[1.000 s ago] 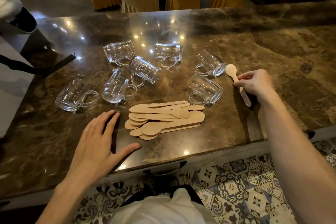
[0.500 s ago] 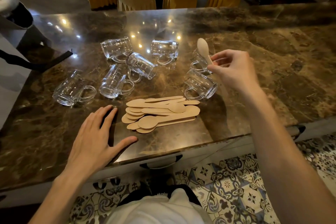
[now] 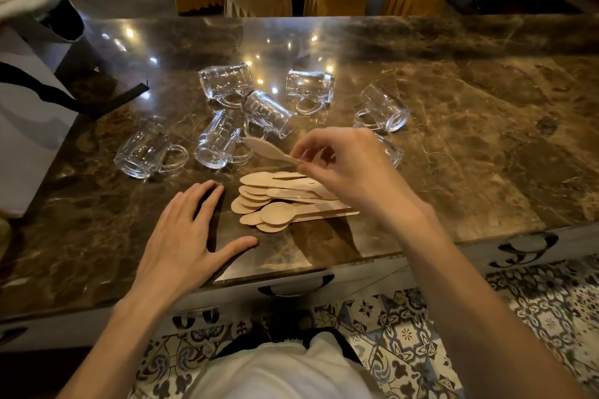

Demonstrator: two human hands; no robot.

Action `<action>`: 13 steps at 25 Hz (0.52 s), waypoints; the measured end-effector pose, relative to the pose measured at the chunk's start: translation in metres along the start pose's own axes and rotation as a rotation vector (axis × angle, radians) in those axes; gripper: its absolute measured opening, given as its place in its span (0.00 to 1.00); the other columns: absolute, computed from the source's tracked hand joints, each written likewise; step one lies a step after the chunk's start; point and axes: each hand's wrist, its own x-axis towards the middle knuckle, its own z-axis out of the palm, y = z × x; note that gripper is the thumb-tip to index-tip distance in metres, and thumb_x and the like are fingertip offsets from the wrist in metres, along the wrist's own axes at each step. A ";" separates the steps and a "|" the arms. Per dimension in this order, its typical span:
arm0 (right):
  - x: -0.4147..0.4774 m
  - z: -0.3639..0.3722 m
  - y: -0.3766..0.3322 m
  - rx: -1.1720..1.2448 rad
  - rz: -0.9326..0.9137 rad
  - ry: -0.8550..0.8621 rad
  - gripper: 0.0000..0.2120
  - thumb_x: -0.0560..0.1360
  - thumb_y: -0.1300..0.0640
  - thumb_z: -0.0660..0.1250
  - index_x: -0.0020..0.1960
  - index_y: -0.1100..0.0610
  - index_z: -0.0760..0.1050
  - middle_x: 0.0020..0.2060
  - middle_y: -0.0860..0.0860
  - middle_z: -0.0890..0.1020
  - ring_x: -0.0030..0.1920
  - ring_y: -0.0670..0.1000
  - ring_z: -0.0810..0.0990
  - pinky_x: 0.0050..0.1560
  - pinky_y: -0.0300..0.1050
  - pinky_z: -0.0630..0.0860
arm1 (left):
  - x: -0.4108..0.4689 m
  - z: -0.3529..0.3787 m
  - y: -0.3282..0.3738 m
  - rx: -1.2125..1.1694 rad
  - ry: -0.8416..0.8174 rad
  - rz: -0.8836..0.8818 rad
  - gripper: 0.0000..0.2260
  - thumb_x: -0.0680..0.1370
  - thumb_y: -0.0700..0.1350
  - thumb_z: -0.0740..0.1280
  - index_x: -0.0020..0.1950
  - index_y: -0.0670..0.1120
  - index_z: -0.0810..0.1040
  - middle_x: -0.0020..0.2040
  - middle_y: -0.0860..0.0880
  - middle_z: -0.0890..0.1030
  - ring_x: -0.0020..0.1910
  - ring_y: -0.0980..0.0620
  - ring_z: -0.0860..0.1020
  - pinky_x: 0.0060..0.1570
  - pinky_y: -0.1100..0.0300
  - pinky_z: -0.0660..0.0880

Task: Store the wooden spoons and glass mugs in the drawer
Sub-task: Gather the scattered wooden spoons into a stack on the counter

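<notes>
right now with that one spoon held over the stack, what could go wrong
1. The right hand pinches the pale wooden spoon only by its handle end; it may slip onto the loose pile of flat wooden spoons and scatter it.
2. The clear glass mug beside the spoon's bowl lies on its side; a bump could roll it.

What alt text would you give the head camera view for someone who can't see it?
A right hand pinches a wooden spoon above a spoon pile on a marble counter; the left hand lies flat near tipped glass mugs.
</notes>
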 end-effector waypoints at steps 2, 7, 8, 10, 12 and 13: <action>-0.004 0.011 -0.004 -0.058 -0.044 -0.035 0.07 0.72 0.55 0.72 0.49 0.47 0.81 0.40 0.42 0.81 0.39 0.39 0.76 0.43 0.37 0.74 | 0.000 0.000 0.000 0.004 -0.003 -0.005 0.46 0.67 0.77 0.48 0.75 0.47 0.60 0.74 0.49 0.61 0.74 0.50 0.58 0.73 0.51 0.54; -0.012 0.034 -0.002 -0.207 -0.062 -0.034 0.07 0.74 0.56 0.69 0.50 0.48 0.81 0.47 0.46 0.82 0.49 0.49 0.78 0.48 0.45 0.71 | 0.001 0.001 -0.002 0.007 -0.021 -0.003 0.47 0.67 0.78 0.46 0.75 0.47 0.59 0.75 0.49 0.60 0.74 0.50 0.57 0.74 0.51 0.52; -0.014 0.038 -0.001 -0.237 -0.066 -0.022 0.07 0.74 0.56 0.69 0.50 0.49 0.81 0.48 0.46 0.82 0.49 0.50 0.78 0.48 0.45 0.70 | 0.001 0.001 -0.002 0.007 -0.020 -0.001 0.47 0.67 0.78 0.46 0.75 0.47 0.59 0.75 0.49 0.61 0.74 0.50 0.57 0.74 0.51 0.52; -0.017 0.045 0.002 -0.269 -0.065 -0.023 0.07 0.74 0.56 0.68 0.51 0.49 0.82 0.49 0.47 0.82 0.49 0.51 0.78 0.49 0.45 0.70 | 0.001 0.000 -0.002 0.003 -0.016 0.003 0.47 0.67 0.77 0.46 0.74 0.46 0.60 0.75 0.48 0.61 0.74 0.49 0.58 0.74 0.51 0.52; -0.021 0.051 0.005 -0.275 -0.059 -0.035 0.07 0.74 0.56 0.68 0.51 0.49 0.82 0.48 0.47 0.82 0.49 0.51 0.77 0.49 0.46 0.72 | 0.000 0.000 -0.002 -0.002 -0.012 0.003 0.47 0.67 0.77 0.47 0.74 0.46 0.61 0.75 0.48 0.61 0.74 0.50 0.58 0.74 0.52 0.52; -0.022 0.053 0.007 -0.278 -0.058 -0.038 0.07 0.74 0.56 0.68 0.51 0.49 0.82 0.48 0.47 0.82 0.49 0.51 0.77 0.49 0.46 0.72 | 0.000 0.000 -0.002 -0.004 -0.011 0.004 0.46 0.67 0.77 0.46 0.74 0.46 0.60 0.75 0.48 0.61 0.74 0.50 0.58 0.74 0.52 0.51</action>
